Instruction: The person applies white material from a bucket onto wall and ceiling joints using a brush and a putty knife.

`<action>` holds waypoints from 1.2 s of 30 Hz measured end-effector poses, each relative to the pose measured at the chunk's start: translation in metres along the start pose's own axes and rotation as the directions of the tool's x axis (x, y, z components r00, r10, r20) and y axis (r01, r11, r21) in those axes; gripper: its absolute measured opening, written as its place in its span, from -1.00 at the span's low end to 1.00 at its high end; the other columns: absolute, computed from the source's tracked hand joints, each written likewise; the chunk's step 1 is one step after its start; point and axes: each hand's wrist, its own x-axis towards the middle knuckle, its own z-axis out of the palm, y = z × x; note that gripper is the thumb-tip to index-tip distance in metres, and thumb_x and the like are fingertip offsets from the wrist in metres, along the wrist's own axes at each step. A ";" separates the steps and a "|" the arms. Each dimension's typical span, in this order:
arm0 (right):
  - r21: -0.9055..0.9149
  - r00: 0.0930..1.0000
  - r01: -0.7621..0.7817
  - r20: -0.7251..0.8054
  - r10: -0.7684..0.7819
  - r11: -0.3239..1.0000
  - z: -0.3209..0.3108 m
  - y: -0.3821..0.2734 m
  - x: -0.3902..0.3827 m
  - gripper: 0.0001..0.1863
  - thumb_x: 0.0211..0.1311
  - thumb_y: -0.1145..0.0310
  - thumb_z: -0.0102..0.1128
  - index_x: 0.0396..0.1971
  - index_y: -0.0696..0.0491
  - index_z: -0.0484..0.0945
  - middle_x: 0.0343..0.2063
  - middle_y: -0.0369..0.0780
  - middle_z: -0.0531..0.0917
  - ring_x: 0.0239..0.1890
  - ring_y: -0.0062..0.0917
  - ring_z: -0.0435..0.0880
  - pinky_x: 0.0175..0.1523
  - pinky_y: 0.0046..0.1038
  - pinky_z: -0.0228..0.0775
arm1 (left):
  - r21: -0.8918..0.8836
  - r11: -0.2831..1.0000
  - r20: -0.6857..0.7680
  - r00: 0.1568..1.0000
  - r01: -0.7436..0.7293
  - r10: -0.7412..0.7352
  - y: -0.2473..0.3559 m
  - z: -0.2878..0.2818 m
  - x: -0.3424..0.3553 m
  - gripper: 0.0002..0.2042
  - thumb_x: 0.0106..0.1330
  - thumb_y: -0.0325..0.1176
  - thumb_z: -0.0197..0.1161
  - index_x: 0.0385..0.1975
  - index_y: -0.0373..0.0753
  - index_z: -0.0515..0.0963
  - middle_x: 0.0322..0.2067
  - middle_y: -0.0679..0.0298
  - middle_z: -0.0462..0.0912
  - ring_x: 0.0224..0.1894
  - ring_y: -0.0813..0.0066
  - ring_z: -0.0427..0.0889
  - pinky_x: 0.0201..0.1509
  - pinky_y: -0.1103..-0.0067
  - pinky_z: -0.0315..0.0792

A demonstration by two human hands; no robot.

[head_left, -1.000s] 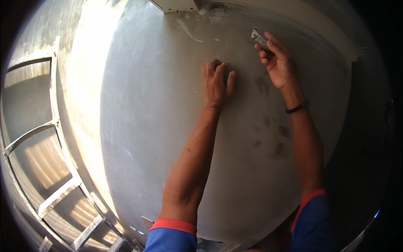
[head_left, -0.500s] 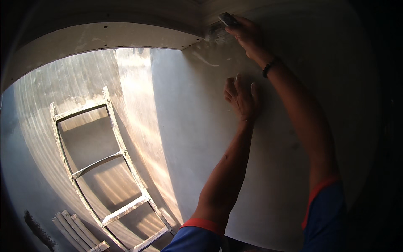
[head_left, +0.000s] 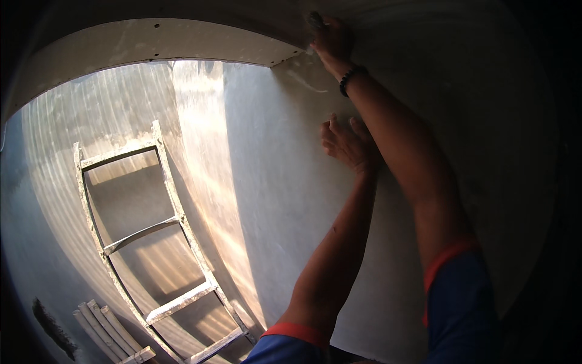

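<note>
High up, near the corner where the wall meets the overhead beam, my right hand [head_left: 333, 43] is closed around a small dark block [head_left: 316, 21], which it holds against the wall. Shadow hides the block's face and its exact kind. A dark beaded bracelet [head_left: 353, 80] circles my right wrist. Lower down, my left hand [head_left: 347, 144] rests on the grey plastered wall [head_left: 291, 182] with its fingers apart and slightly bent, holding nothing. My right forearm passes close beside it and overlaps part of its edge.
A pale beam with screw holes [head_left: 121, 48] runs overhead at the upper left. A plaster-spattered wooden ladder [head_left: 176, 200] leans at the left in streaky light. Several pale poles [head_left: 103, 330] stand at the lower left, near a dark wall patch [head_left: 53, 327].
My right hand and the block have moved left and slightly up toward the corner. My left hand has turned and shifted a little lower on the wall. The view has tilted slightly.
</note>
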 end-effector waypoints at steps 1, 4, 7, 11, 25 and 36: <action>-0.009 1.000 0.022 0.013 -0.022 1.000 -0.002 0.004 0.007 -0.71 0.24 0.27 0.25 -0.19 0.19 0.55 -0.51 -0.24 0.60 -0.58 -0.58 0.62 -0.46 -0.52 0.52 | 0.004 1.000 0.002 1.000 -0.007 0.007 0.002 0.003 -0.003 -0.48 0.35 -0.18 0.10 0.26 -0.23 0.21 0.19 0.06 0.18 0.27 0.09 0.14 0.29 0.16 0.01; -0.141 0.998 0.050 -0.019 -0.054 0.989 0.011 -0.004 0.004 -0.69 0.31 0.22 0.19 -0.19 0.20 0.54 -0.53 -0.20 0.60 -0.59 -0.55 0.61 -0.45 -0.49 0.50 | 0.003 1.000 0.015 1.000 -0.016 0.016 -0.001 0.003 -0.002 -0.48 0.34 -0.18 0.11 0.25 -0.23 0.22 0.18 0.07 0.20 0.26 0.11 0.14 0.29 0.17 0.01; -0.260 0.989 0.041 -0.126 -0.075 0.965 0.050 -0.030 -0.018 -0.65 0.44 0.18 0.03 -0.16 0.22 0.52 -0.62 -0.14 0.62 -0.65 -0.47 0.61 -0.45 -0.38 0.47 | 0.028 0.999 -0.038 0.999 -0.023 0.024 -0.008 -0.007 0.015 -0.47 0.32 -0.20 0.14 0.25 -0.24 0.22 0.17 0.07 0.20 0.26 0.12 0.14 0.30 0.18 0.00; -0.297 0.984 0.013 -0.168 -0.066 0.955 0.026 -0.011 0.014 -0.61 0.41 0.11 0.09 -0.33 0.21 0.55 -0.70 -0.18 0.60 -0.69 -0.52 0.59 -0.50 -0.39 0.47 | -0.030 0.997 -0.045 0.996 -0.076 0.075 0.000 0.000 -0.001 -0.46 0.30 -0.21 0.17 0.24 -0.24 0.22 0.15 0.08 0.20 0.26 0.12 0.13 0.32 0.18 -0.02; 0.093 0.981 -0.191 -0.010 0.193 0.977 0.041 0.018 0.036 -0.78 0.26 0.42 0.16 -0.16 0.20 0.54 -0.24 -0.11 0.66 -0.31 -0.35 0.74 -0.29 -0.40 0.63 | 0.008 0.996 0.075 0.993 -0.088 0.088 -0.002 -0.002 0.000 -0.40 0.28 -0.18 0.25 0.26 -0.19 0.17 0.16 0.13 0.16 0.28 0.14 0.08 0.35 0.22 -0.07; 0.132 0.982 -0.187 0.023 0.185 0.974 0.062 -0.002 0.016 -0.77 0.29 0.42 0.10 -0.10 0.18 0.53 -0.19 -0.22 0.71 -0.15 -0.48 0.75 -0.42 -0.49 0.36 | -0.212 0.971 0.115 0.990 0.107 -0.084 -0.007 -0.001 0.005 -0.34 0.27 -0.11 0.26 0.23 -0.17 0.04 0.11 0.12 0.16 0.24 0.20 0.11 0.27 0.22 0.07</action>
